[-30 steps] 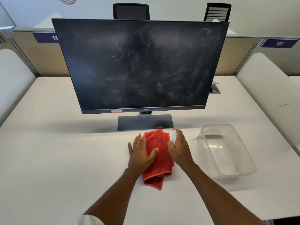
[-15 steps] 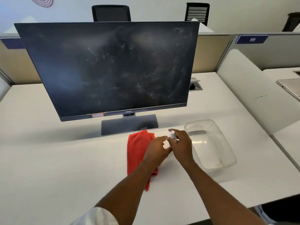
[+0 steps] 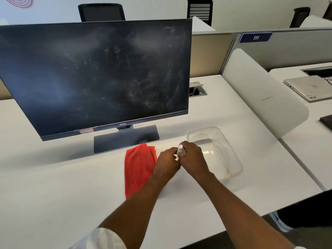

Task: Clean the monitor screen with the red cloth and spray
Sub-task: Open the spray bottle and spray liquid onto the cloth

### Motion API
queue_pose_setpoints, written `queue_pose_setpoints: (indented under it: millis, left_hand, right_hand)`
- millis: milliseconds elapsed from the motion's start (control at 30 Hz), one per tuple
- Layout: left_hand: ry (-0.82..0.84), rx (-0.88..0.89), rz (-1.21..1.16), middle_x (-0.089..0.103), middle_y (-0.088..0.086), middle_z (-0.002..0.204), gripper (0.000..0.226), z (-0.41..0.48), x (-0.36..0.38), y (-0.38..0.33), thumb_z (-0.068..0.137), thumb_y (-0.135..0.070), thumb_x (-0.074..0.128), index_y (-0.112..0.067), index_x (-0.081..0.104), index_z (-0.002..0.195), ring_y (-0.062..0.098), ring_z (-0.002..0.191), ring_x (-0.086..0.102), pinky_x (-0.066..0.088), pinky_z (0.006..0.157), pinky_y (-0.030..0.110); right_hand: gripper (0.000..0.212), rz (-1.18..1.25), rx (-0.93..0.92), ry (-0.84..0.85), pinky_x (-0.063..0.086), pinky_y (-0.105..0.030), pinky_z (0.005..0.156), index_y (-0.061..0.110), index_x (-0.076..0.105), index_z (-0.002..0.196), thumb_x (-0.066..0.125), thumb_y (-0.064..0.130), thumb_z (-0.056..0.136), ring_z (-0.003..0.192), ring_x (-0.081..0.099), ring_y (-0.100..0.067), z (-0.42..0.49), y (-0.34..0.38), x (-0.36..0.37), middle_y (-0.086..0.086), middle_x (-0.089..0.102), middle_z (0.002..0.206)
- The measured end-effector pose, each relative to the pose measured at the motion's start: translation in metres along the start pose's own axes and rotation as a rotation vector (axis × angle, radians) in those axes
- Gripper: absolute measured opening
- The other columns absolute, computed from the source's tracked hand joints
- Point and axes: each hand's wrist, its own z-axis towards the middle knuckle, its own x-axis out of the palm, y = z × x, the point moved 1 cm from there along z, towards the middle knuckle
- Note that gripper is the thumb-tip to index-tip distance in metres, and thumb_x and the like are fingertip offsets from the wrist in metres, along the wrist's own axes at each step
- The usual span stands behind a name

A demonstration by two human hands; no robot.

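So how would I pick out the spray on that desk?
Find the big dark monitor; a red cloth lies on the desk before its stand. Just right of the cloth, the left hand and right hand meet around the spray bottle. It is small, white and slim, unlike the flat cloth and the wide clear tub to its right.

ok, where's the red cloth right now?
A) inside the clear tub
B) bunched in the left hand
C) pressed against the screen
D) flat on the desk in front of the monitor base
D: the red cloth lies flat on the desk in front of the monitor base, while the left hand and right hand both hold the spray bottle.
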Motion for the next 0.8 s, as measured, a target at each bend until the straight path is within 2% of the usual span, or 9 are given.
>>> queue_pose_setpoints:
  millis: [67, 167, 300, 467, 667, 800]
  left_hand:
    - [0.009, 0.01, 0.017, 0.073, 0.006, 0.099, 0.023, 0.0, 0.002, -0.003, 0.081, -0.007, 0.067, -0.01, 0.069, 0.104, 0.015, 0.079, 0.062, 0.051, 0.075, 0.027]
    - [0.032, 0.025, 0.052, 0.073, 0.005, 0.1, 0.022, -0.001, 0.005, -0.007, 0.082, -0.012, 0.067, -0.01, 0.07, 0.104, 0.019, 0.082, 0.064, 0.051, 0.075, 0.028]
    - [0.043, 0.016, 0.076, 0.073, 0.008, 0.097, 0.019, -0.003, 0.009, -0.011, 0.082, -0.012, 0.067, -0.007, 0.069, 0.1, 0.024, 0.083, 0.065, 0.052, 0.075, 0.033]
    - [0.068, -0.019, 0.097, 0.072, 0.01, 0.094, 0.017, -0.004, 0.01, -0.012, 0.079, -0.01, 0.066, -0.005, 0.067, 0.095, 0.028, 0.081, 0.063, 0.052, 0.074, 0.042]
    - [0.054, -0.025, 0.108, 0.071, 0.007, 0.093, 0.015, -0.005, 0.009, -0.013, 0.08, -0.012, 0.067, -0.008, 0.068, 0.094, 0.025, 0.082, 0.062, 0.052, 0.076, 0.04]
    - [0.064, -0.03, 0.125, 0.07, 0.006, 0.102, 0.022, -0.004, 0.007, -0.011, 0.082, -0.015, 0.068, -0.01, 0.068, 0.103, 0.023, 0.088, 0.062, 0.052, 0.08, 0.037]
  right_hand:
    - [0.029, -0.026, 0.017, 0.022, 0.041, -0.024, 0.071, 0.006, 0.063, 0.098, 0.049, 0.032, 0.098, 0.087, 0.062, -0.024, 0.001, -0.001, -0.005, -0.013, 0.067, 0.097]
    - [0.014, -0.057, 0.037, 0.07, 0.039, -0.025, 0.068, 0.006, 0.061, 0.095, 0.058, 0.019, 0.092, 0.082, 0.059, -0.023, 0.003, -0.002, -0.014, -0.013, 0.066, 0.095]
    - [0.005, -0.115, 0.018, 0.147, 0.037, -0.026, 0.065, 0.01, 0.057, 0.09, 0.058, 0.014, 0.088, 0.077, 0.052, -0.019, 0.003, -0.003, -0.021, -0.013, 0.063, 0.097]
    - [0.013, -0.204, 0.018, 0.183, 0.04, -0.028, 0.068, 0.008, 0.057, 0.1, 0.06, 0.014, 0.088, 0.088, 0.06, -0.026, 0.002, 0.0, -0.02, -0.013, 0.061, 0.103]
    - [0.022, -0.242, 0.014, 0.198, 0.048, -0.031, 0.078, 0.008, 0.058, 0.107, 0.065, 0.013, 0.086, 0.096, 0.061, -0.027, 0.003, 0.006, -0.022, -0.013, 0.06, 0.107]
    - [0.025, -0.286, 0.018, 0.202, 0.05, -0.033, 0.081, 0.008, 0.058, 0.11, 0.064, 0.013, 0.087, 0.097, 0.062, -0.029, 0.003, 0.01, -0.021, -0.014, 0.06, 0.109]
